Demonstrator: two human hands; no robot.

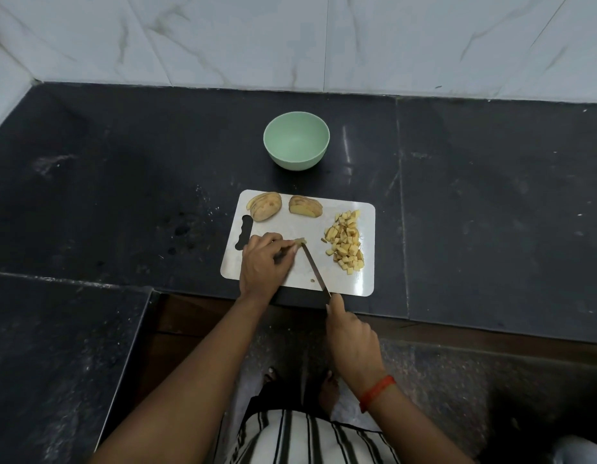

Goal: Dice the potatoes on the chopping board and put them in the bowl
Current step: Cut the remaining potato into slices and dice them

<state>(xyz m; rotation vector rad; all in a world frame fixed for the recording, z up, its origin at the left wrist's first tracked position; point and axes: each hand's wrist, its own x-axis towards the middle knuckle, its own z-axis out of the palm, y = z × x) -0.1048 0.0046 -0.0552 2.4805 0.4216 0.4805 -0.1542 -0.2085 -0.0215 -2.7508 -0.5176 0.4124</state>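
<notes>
My left arm reaches forward from lower left, bare, the left hand (265,262) knuckles-up, fingers curled, fingertips pinching a potato piece (300,242). My right forearm comes in from lower right, a red band (377,392) round the wrist; the right hand (352,339) is closed round the handle of a knife (315,269), one finger stretched forward toward the blade, nearer my body than the left
</notes>
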